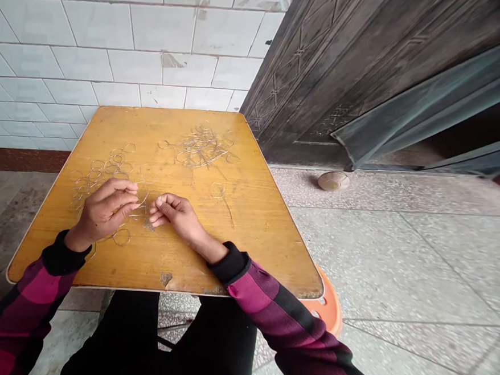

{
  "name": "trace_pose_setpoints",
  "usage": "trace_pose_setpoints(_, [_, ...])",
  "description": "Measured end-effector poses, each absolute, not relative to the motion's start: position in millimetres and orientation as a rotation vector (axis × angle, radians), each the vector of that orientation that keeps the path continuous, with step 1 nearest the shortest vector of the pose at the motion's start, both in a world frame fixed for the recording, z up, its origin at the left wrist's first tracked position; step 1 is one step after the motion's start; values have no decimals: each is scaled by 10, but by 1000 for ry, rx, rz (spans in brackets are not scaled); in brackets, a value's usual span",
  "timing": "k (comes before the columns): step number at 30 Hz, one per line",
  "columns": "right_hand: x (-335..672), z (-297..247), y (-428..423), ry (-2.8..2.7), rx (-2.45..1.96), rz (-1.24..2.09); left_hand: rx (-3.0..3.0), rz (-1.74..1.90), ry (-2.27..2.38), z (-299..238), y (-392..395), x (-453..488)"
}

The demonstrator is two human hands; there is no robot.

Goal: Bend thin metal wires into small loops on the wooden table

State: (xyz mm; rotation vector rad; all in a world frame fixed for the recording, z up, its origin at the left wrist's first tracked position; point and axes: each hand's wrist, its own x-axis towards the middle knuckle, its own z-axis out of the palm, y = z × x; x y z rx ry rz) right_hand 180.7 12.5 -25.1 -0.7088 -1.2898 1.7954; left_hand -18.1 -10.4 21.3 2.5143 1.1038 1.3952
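Observation:
My left hand [105, 209] is over the left part of the wooden table, its thumb and fingers pinching a thin wire loop [147, 193]. The loop bulges out to the right of the fingertips. Just right of it, my right hand [173, 212] is closed in a pinch, palm side turned inward; whatever is between its fingers is too thin to make out. Beneath and behind my left hand lies a loose heap of wire loops [112, 163], partly covered by the hand. One single wire loop with a long tail [218, 191] rests right of my right hand.
A tangled pile of wire pieces [203, 147] lies at the back of the yellow table [262, 251]. Behind stand a white tiled wall [103, 23] and a dark carved door [300, 82] with a grey curtain [431, 103]. An orange stool [331, 302] shows under the right corner.

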Motion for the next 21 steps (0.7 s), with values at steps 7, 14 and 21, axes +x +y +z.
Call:
trace_pose_setpoints(7, [1818,-370,198,-1293,-893,1955,1522,1517,921,182,-138,-49])
trace_pose_setpoints(14, [1994,-178,266,-1252,-824,1560,1010,1373,832,197,-104,3])
trace_pose_setpoints(21, [1966,-131,235,-1081,-755,1667,921,1255,829,82,-103,74])
